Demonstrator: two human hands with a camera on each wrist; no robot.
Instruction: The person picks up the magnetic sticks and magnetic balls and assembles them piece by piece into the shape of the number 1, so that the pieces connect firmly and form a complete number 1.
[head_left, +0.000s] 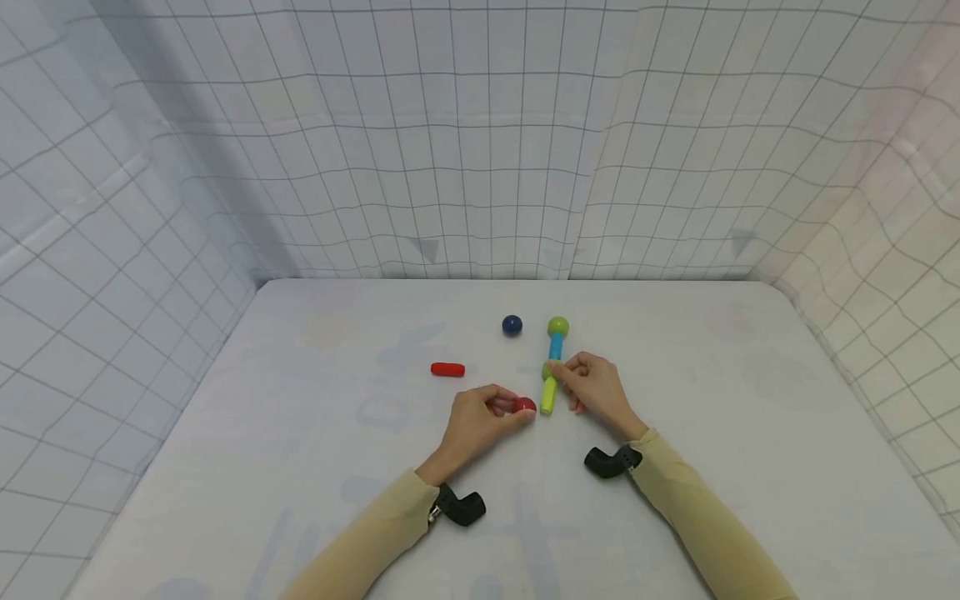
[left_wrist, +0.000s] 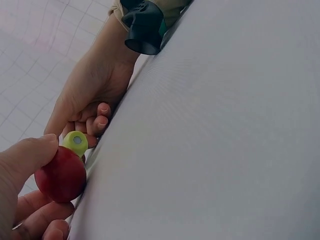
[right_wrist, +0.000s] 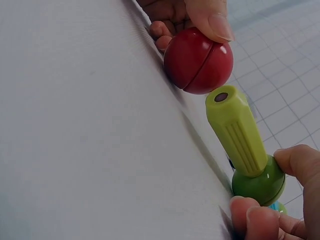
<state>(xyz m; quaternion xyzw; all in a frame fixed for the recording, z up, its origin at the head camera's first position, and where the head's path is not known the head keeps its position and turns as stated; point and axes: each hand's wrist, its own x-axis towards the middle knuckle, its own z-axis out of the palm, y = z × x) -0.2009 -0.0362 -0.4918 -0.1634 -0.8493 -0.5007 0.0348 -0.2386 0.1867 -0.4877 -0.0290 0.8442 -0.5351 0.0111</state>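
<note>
My left hand [head_left: 480, 419] pinches a red ball [left_wrist: 61, 175] between thumb and fingers, low over the white table. Beside it, my right hand [head_left: 597, 389] holds a green ball [right_wrist: 260, 182] in the middle of a joined chain. A yellow-green ribbed stick [right_wrist: 236, 132] runs from that ball towards me, with a round dark spot in its free end. On the far side a blue stick [head_left: 556, 346] links the held ball to a second green ball [head_left: 558, 326]. In the right wrist view the yellow-green stick's free end is right at the red ball.
A red stick [head_left: 447, 369] lies on the table [head_left: 315, 433] to the left of the chain. Further back sits a dark blue ball [head_left: 512, 325], left of the far green ball. White grid-patterned curtains [head_left: 487, 150] enclose the table at the back and sides.
</note>
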